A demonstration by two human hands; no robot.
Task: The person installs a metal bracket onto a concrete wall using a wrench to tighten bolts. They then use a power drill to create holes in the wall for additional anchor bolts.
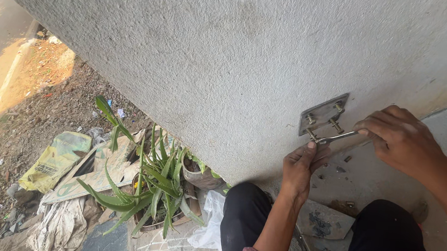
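Looking down over a pair of knees in dark trousers, both hands sit at a metal plate (323, 113) fixed to a rough grey wall (228, 52), right of centre in the frame. That plate has bolts (336, 124) sticking out of it, one near each corner as far as I can make out.

Right hand (400, 140) is closed around the handle end of a spanner (337, 136), fingers curled over it so only the middle and head of the tool show. From the grip the spanner runs left and slightly down, and its head sits at the lower bolt, just under the plate's bottom edge. So the tool's working end is to the left of the right hand, with the left one right below it.

Left hand (300, 165) comes up from the bottom of the frame, thumb and fingertips pinched up at the same lower bolt, touching the spanner's head or right beside it; can't tell which. It looks clenched on something small there, but what exactly is hidden by the fingers.

Over in the lower left there's an aloe plant (148, 186) in a pot, well apart from the hands, plus a yellowish sack (56, 158) and some cardboard lying on the dirt. A white plastic bag (211, 221) sits next to the left knee.
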